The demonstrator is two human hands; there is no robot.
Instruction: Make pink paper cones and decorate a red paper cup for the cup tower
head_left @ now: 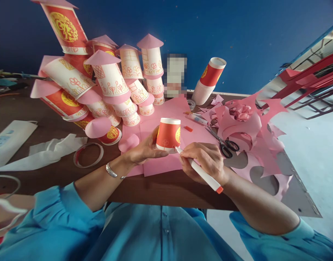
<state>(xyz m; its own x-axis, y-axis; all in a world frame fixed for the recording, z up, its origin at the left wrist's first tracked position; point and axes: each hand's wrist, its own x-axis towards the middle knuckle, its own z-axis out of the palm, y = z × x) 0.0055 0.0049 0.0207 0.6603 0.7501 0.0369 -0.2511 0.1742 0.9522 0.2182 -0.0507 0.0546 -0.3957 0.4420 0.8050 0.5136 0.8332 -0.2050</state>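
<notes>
A red paper cup (168,133) with yellow emblems and white bands is held upside down, its base up, by my left hand (146,148). My fingers pass behind it and the thumb lies along its lower edge. My right hand (206,161) grips a white marker (200,173) with a red-orange end. The marker's tip meets the cup's lower right edge. Faint flower lines show on the cup's lower part. Beneath the cup lie pink paper sheets (161,163). A small red cap (188,128) rests on them.
Decorated cup towers (109,79) with pink cone roofs stand at the left. A cup stack (203,92) is at the back. Black-handled scissors (229,146) and pink scraps (272,152) lie right, a tape roll (77,159) left. A blue wall (237,32) rises behind.
</notes>
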